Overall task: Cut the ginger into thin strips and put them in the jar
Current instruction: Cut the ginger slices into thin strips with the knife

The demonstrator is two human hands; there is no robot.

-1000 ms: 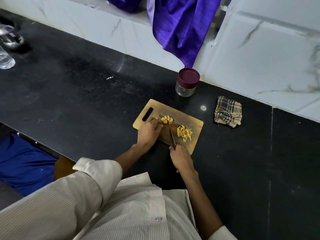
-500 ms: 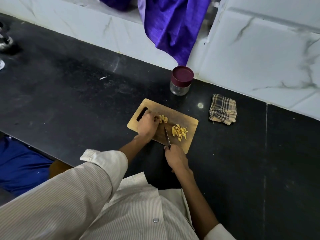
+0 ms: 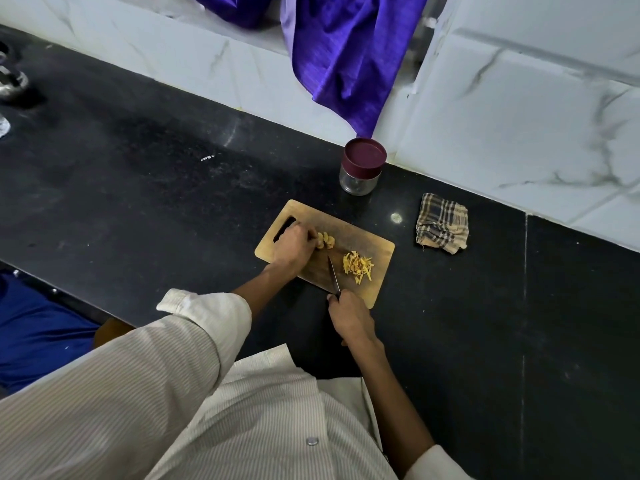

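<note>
Ginger slices (image 3: 325, 240) sit in a small pale cluster near the middle of your wooden cutting board (image 3: 377, 271), and your left hand (image 3: 293, 249) is right up against them, fingers curled down onto the cluster's left edge and pinning it in place. To the right of that, still on the board, lies a loose heap of ginger strips (image 3: 357, 266), thin and yellow-orange, well clear of your fingers.

Your right hand (image 3: 349, 317) is wrapped round the handle of the knife (image 3: 334, 276), just off the near edge of the board. The blade runs away from you, its tip close to the slices, lying between your left hand and the heap of strips. Whether the edge is touching the wood, I cannot tell from up here.

Beyond the far edge of the board stands the jar (image 3: 361, 167), clear glass with its maroon lid on, upright on the black countertop (image 3: 138, 202) and close to the white marbled wall tiles (image 3: 519, 133). A folded checked cloth (image 3: 442, 223) lies to the right of the board, apart from it. A purple fabric (image 3: 343, 53) hangs down the wall above the jar. Your sleeves are rolled back on a pale striped shirt (image 3: 207, 410).
</note>
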